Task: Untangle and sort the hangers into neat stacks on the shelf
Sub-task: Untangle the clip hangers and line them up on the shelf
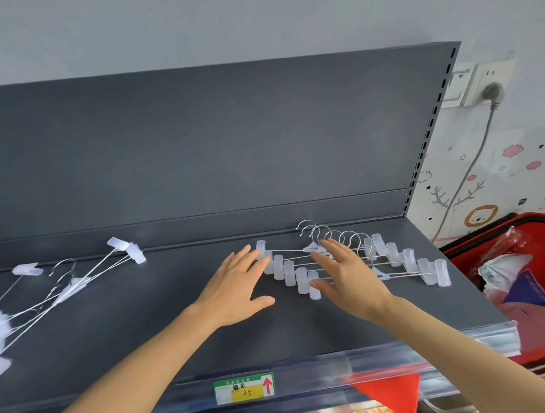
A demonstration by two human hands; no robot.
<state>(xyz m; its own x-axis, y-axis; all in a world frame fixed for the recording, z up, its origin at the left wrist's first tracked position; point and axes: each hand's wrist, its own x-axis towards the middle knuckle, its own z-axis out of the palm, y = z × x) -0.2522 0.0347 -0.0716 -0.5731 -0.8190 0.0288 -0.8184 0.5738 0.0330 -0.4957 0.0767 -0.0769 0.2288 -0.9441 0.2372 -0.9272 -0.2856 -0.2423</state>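
Note:
Several clear-clip wire hangers (pixel 399 260) lie in an overlapping row on the right part of the dark grey shelf (pixel 163 302), hooks toward the back panel. My left hand (pixel 237 288) is flat and open, its fingertips touching the row's left clips. My right hand (pixel 347 274) is spread open over the middle of the row, covering some wires and clips. A looser tangle of the same hangers (pixel 67 284) lies at the shelf's far left, partly cut off by the frame edge.
The shelf's upright back panel (pixel 201 147) rises behind. A clear price rail with a green and yellow label (pixel 244 388) runs along the front edge. A red basket (pixel 511 259) with packaged goods stands to the right, beside a wall socket and cable (pixel 489 93).

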